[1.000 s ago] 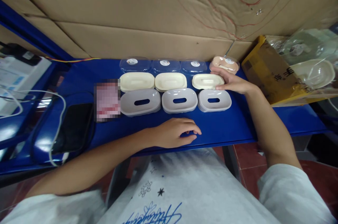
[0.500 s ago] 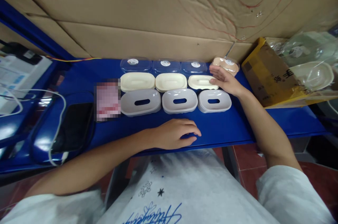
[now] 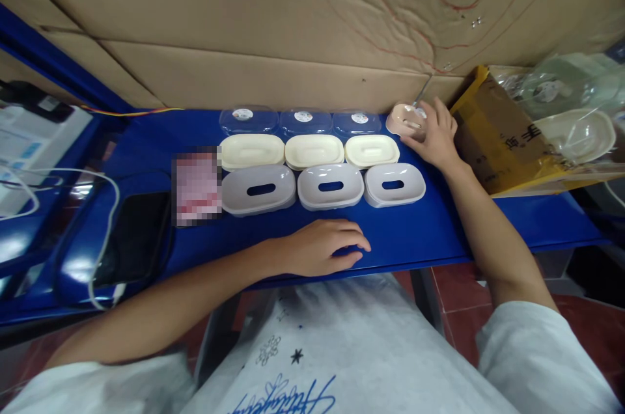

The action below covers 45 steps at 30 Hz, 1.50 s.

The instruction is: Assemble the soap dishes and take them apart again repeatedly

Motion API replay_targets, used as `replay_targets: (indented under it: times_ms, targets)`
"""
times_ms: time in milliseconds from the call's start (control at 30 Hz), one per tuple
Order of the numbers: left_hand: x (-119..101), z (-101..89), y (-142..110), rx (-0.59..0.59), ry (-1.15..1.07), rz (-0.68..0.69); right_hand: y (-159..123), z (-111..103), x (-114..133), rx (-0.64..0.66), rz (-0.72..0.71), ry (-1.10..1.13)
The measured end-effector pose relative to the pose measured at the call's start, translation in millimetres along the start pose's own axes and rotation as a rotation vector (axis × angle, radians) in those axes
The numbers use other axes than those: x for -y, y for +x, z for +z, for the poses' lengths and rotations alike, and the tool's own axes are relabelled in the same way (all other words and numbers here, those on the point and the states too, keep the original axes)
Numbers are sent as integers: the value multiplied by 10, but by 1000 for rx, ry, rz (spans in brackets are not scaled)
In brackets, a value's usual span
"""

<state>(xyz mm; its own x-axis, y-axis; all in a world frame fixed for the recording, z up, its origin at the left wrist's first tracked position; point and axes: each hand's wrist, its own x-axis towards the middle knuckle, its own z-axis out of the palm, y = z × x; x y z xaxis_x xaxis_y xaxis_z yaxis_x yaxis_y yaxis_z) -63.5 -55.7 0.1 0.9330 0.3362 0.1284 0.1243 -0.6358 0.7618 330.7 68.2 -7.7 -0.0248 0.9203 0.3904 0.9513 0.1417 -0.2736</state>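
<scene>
On the blue table, my left hand [image 3: 325, 248] rests near the front edge, holding nothing, its fingers loosely curved and apart from the thumb. My right hand [image 3: 436, 134] is at the far right, closed around the right end of a beige soap box [image 3: 406, 118], thumb in front and fingers behind. The box has a clear lid and its right end is hidden by the hand. In front of my left hand is a row of grey slotted soap dishes [image 3: 331, 199]. Behind them are cream oval trays [image 3: 372, 151], then clear lids [image 3: 305, 124] with round stickers.
An open cardboard box [image 3: 512, 140] with bagged dishes stands right of my right hand. A blurred pink item [image 3: 196, 186] lies left of the rows, with a black phone [image 3: 131, 235] and white cable [image 3: 114, 199] further left. Cardboard [image 3: 244, 62] lines the back wall.
My right hand has moved back and right, from the rightmost cream tray to the beige soap box. That tray now shows whole and sits level. My left hand has stayed in place.
</scene>
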Motion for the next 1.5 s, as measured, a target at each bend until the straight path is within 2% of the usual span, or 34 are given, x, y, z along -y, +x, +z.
replay_targets:
  times_ms: [67,167,267,333,400,533,600,667,733,900,1067,1233,1367,1500]
  targets:
    - [1,-2,3,-1,-2,1,6,11,-107,19,69,-8]
    - [-11,-16,5,-7,-29,9,32,12,-151,-27,108,27]
    - [-28,-38,7,-29,-143,-15,60,-11,-68,-83,137,131]
    - [-25,-42,15,-72,-294,-47,61,-39,54,-128,136,207]
    - [-1,-32,32,-150,-492,-66,25,-89,246,-188,41,259]
    - [76,-13,92,-428,-789,-26,-221,-253,845,-271,-390,369]
    - [77,-35,112,-579,-805,54,-408,-331,1172,-280,-570,426]
    - [37,-76,110,-671,-747,118,-577,-374,1427,-256,-653,415]
    - [-22,-116,94,-727,-659,128,-687,-373,1571,-235,-690,385]
    - [-50,-124,78,-835,-547,81,-708,-279,1584,-199,-704,420]
    - [11,-125,97,-821,-616,-11,-690,-255,1579,-155,-649,510]
    - [34,-150,91,-829,-627,-12,-715,-278,1601,-140,-616,534]
    - [51,-165,90,-839,-606,6,-728,-290,1621,-181,-612,480]
    - [32,-180,93,-848,-659,-33,-730,-308,1641,-265,-638,422]
